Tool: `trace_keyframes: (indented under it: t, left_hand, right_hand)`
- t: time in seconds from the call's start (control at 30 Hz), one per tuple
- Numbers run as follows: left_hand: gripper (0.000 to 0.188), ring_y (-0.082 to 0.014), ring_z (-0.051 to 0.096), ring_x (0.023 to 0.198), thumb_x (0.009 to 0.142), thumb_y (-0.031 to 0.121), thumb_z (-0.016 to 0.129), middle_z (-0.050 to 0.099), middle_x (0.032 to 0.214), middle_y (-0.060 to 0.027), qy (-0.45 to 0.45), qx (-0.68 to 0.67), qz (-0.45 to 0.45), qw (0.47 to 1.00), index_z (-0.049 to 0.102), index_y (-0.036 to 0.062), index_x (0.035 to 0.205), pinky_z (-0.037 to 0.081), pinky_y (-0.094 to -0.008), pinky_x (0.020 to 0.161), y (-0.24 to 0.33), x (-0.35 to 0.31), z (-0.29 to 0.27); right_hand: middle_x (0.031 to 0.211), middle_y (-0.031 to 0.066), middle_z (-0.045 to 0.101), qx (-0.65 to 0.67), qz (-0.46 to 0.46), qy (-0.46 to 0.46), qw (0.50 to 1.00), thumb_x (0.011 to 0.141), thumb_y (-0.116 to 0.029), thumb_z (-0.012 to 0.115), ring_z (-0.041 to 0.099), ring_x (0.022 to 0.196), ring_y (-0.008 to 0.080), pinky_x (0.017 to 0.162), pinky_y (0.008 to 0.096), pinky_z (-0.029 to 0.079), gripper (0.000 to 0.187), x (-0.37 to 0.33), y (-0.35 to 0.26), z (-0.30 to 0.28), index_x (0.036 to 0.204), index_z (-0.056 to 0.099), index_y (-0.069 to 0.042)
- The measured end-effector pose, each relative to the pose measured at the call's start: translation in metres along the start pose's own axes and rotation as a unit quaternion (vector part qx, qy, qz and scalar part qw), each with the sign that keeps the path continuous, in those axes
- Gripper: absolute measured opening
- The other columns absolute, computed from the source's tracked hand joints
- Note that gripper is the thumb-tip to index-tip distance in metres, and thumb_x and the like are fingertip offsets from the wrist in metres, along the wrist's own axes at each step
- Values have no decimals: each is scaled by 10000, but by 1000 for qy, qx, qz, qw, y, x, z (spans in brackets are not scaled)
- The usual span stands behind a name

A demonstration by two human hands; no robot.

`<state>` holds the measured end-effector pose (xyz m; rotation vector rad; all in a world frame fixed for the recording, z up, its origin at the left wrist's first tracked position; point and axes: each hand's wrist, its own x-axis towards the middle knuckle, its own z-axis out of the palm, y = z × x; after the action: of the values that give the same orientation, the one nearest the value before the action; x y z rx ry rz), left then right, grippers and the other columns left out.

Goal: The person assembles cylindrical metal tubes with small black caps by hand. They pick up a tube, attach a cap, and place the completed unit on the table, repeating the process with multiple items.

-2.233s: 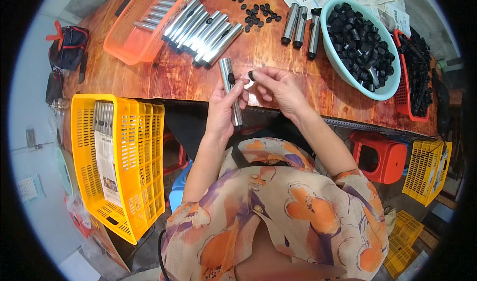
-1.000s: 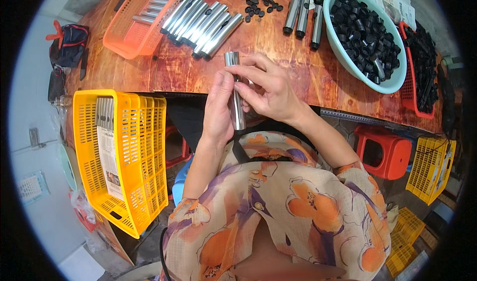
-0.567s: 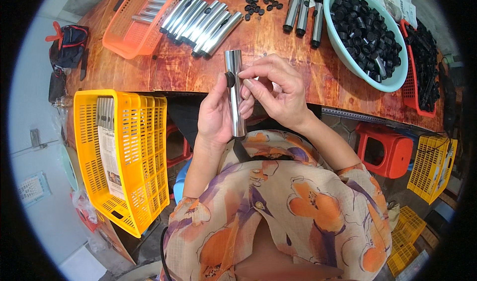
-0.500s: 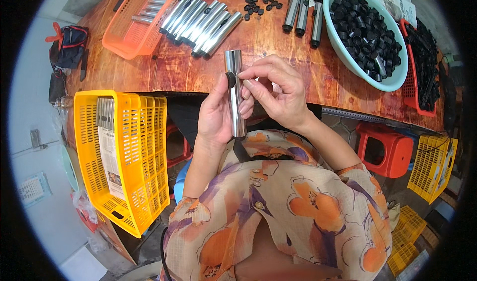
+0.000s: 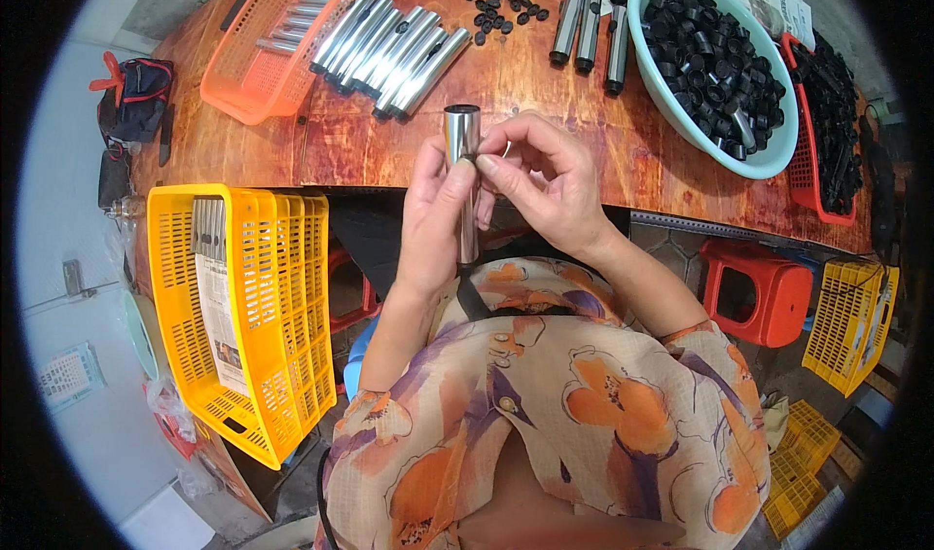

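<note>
Grips tube (image 5: 462,137) in left hand (image 5: 431,210) with fingers curled round. Pinches at its right side with right hand (image 5: 548,180), fingertips nearly together; cannot tell on what.

Behind the thumb of the left hand (image 5: 433,200), we lose sight of the middle of a metal tube (image 5: 461,134); we cannot tell whether the right hand (image 5: 556,185) pinches anything. Beyond the left, the top edge crops an orange basket (image 5: 229,106); beyond the right, newspaper (image 5: 793,10), its print too small for us.
</note>
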<state>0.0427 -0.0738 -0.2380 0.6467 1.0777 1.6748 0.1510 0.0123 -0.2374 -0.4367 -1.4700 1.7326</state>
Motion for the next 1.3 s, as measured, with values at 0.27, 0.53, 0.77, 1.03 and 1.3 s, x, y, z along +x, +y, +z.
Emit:
trace_keyframes:
  t: [0.27, 0.53, 0.77, 1.03, 1.3]
  left_hand:
    - [447, -198, 605, 916, 884, 55, 588, 575, 1078, -144, 65, 394, 152, 904, 391, -26, 1278, 479, -302, 817, -6, -2, -5]
    - [523, -229, 608, 868, 814, 78, 665, 577, 1045, -171, 77, 459, 208, 860, 417, -11, 1265, 485, -306, 783, -6, -6, -4]
    - [618, -199, 573, 938, 755, 4, 645, 550, 1071, -142, 49, 425, 236, 873, 362, -28, 1303, 460, -309, 850, -12, 0, -3]
    - [664, -163, 514, 1017, 898, 252, 563, 474, 1177, -115, -25, 336, 88, 937, 246, -46, 1399, 428, -292, 889, -7, -16, -3]
    - [498, -44, 424, 635, 974, 439, 474, 483, 816, 7, 19, 149, 105, 983, 437, 3, 1213, 330, -188, 538, -22, -5, -6]
  right_hand:
    - [737, 145, 589, -321, -58, -71, 943, 868, -122, 620, 636, 658, 287, 558, 354, 487, 168, 0, -3, -6, 954, 567, 12]
    - [778, 219, 561, -232, -50, -111, 965, 882, -123, 572, 586, 752, 415, 641, 440, 468, 170, 3, -2, -5, 970, 551, 21]
    - [768, 143, 565, -190, -6, -167, 968, 911, -165, 581, 579, 707, 229, 649, 327, 448, 188, 11, -2, -23, 884, 563, 21]
    - [651, -18, 594, 68, 121, -183, 973, 784, -111, 767, 526, 624, 37, 561, 212, 423, 241, 10, 25, -29, 637, 602, -16]
    - [621, 9, 611, 92, 133, -198, 967, 953, -201, 570, 510, 536, 46, 488, 205, 391, 274, 8, 17, -24, 760, 629, -16]
